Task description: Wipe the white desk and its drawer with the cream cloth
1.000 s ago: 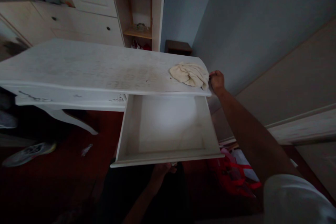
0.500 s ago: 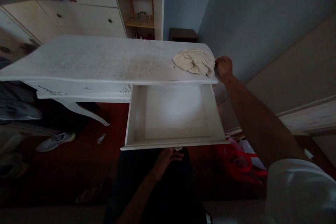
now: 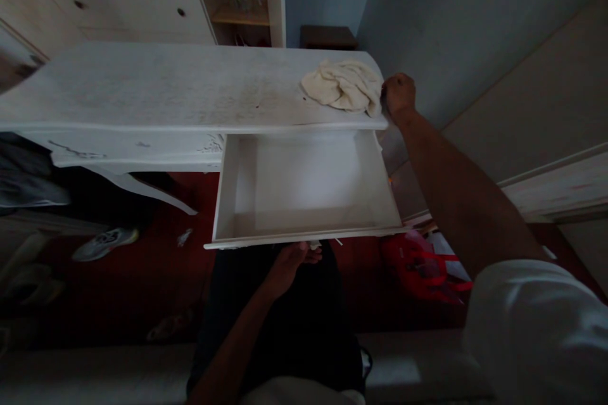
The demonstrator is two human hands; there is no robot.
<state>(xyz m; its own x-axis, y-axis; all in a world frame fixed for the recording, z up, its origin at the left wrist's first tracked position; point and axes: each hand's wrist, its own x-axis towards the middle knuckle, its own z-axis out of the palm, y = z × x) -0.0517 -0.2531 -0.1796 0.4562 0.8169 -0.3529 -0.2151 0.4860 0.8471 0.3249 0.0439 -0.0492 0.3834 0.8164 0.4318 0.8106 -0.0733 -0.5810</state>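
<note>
A white drawer [image 3: 299, 183] is pulled well out of a white table [image 3: 166, 85], and I see nothing inside it. My left hand [image 3: 291, 266] reaches under the drawer's front, its fingers closed round the small pale drawer knob [image 3: 314, 245]. At the table's right end, my right hand [image 3: 399, 93] is curled against the side edge, with its fingertips partly hidden. Close beside that hand, a crumpled cream cloth [image 3: 344, 85] lies on the tabletop, which has dark smudges and specks.
A white cabinet [image 3: 137, 3] and an open shelf [image 3: 242, 14] stand behind the table. The wall [image 3: 451, 25] runs along the right. On the red floor are a red bag [image 3: 408, 272] at right and a sneaker [image 3: 107, 243] at left. My dark-clothed legs are under the drawer.
The view has shifted, so table and drawer sit higher in the picture. My left fingers, partly stretched before, are now more curled round the knob. The right hand stays at the table's end.
</note>
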